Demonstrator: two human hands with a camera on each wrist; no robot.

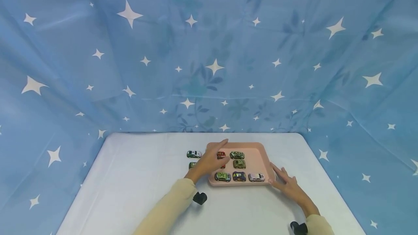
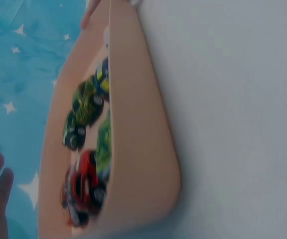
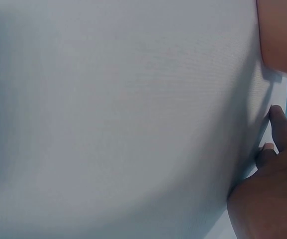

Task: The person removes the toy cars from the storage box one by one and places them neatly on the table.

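Observation:
A peach tray (image 1: 262,155) with several toy cars in it lies on the table. Over its left part reaches my left hand (image 1: 209,161), fingers extended and nothing in its grasp, partly covering a red car (image 1: 221,154). Beside the right side of the tray is my right hand (image 1: 290,187), its spread fingers and thumb at the rim. In the tray's front row stand a lime-green car (image 1: 222,176), a dark blue car (image 1: 239,176) and a whitish car (image 1: 256,177). Behind them are an olive car (image 1: 239,164) and a green camouflage car (image 1: 237,155).
Left of the tray, a white-and-green car (image 1: 194,154) stands on the white table (image 1: 140,177). A green car (image 1: 192,165) there is partly hidden by my left hand. A blue star-patterned cloth (image 1: 196,50) hangs behind and along both sides.

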